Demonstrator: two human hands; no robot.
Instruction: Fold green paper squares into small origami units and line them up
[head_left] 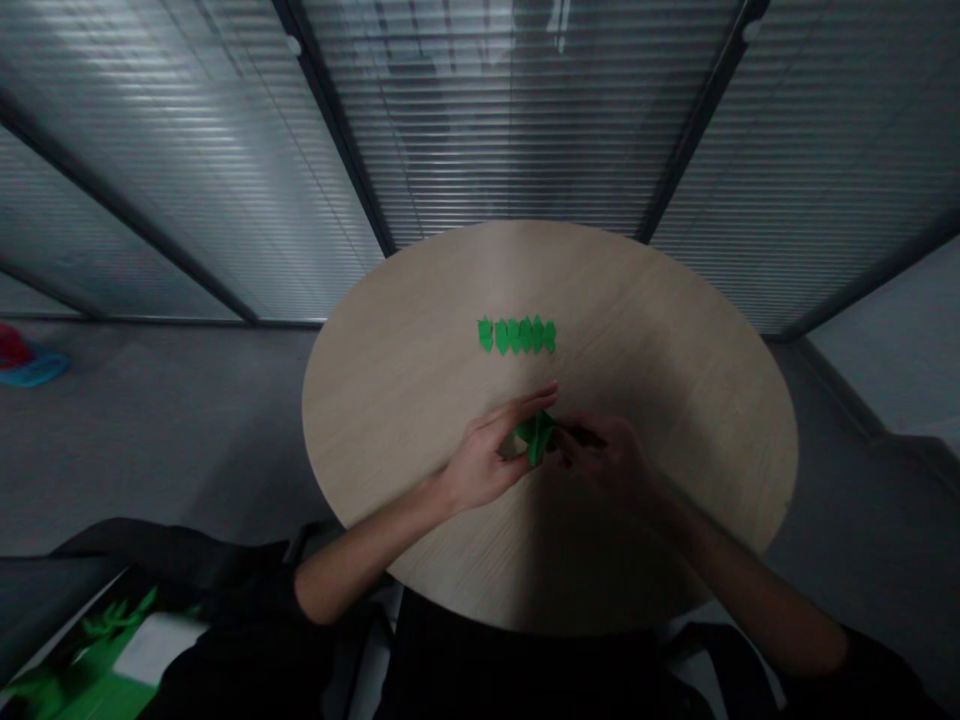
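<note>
Both my hands are raised over the near half of a round pale wood table point(427, 300). My left hand point(484, 458) pinches a folded piece of green paper point(535, 436) between its fingers and thumb. My right hand point(604, 455), dim in shadow, grips the same piece from the other side. Farther across the tabletop, a little beyond my hands, lies a neat row of several small green folded paper units point(517, 335). They sit side by side and touch one another.
Glass partitions with slatted blinds point(517, 120) stand behind the table. Grey floor point(172, 430) surrounds it. A red and blue item point(26, 360) lies far left, and a green and white printed sheet point(97, 650) sits at lower left beside dark fabric.
</note>
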